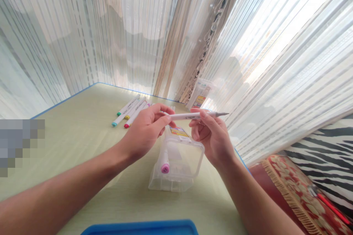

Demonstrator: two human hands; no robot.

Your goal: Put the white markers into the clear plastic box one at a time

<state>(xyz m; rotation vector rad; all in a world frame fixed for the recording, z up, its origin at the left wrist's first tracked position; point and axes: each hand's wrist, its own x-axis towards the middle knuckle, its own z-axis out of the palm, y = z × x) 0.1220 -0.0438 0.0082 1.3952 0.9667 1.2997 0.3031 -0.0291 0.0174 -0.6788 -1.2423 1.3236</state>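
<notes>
A white marker pen [190,116] with a grey tip pointing right is held level above the table by both hands. My left hand [146,130] pinches its left end, fingers closed. My right hand [212,136] grips its middle, fingers curled round it. Directly below stands a clear plastic marker box [182,161] with its mouth toward me; one pink-capped marker [164,163] lies inside. Several white markers [129,113] with green, teal, yellow and red caps lie side by side on the table beyond my left hand.
The pale green table [82,143] has a blue edge and sits in a corner of sheer striped curtains. A clear lid with a label [202,93] leans at the back. A blue tray edge [140,227] is near me. A patterned cushion [298,191] lies right.
</notes>
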